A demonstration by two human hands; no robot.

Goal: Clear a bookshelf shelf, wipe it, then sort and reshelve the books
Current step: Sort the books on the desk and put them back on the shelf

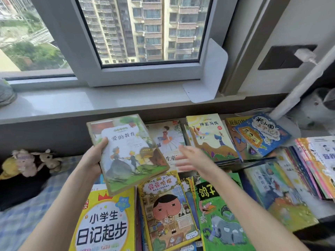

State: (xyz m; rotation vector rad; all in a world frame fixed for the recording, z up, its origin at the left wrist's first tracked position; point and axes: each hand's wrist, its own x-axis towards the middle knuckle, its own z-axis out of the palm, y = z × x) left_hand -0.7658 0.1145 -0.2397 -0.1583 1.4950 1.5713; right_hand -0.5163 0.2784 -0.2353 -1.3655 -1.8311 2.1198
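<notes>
Left hand (94, 158) grips a tilted book (126, 153); right hand (190, 160) hovers beside it, fingers spread.

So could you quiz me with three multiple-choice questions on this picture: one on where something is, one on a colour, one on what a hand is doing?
1. Where does the white bookend stand?
A. on the windowsill
B. on the bed
C. on top of the books

2. What is the main cover colour of the diary-writing book at the bottom left?
A. blue
B. yellow
C. red

3. What is the right hand doing?
A. gripping a book
B. open, holding nothing
C. holding a cloth

Answers: 1 A, it stands on the sill by the window frame. 2 B, its cover is bright yellow. 3 B, its fingers are spread over the books, while the left hand holds the book with the walking couple.
</notes>
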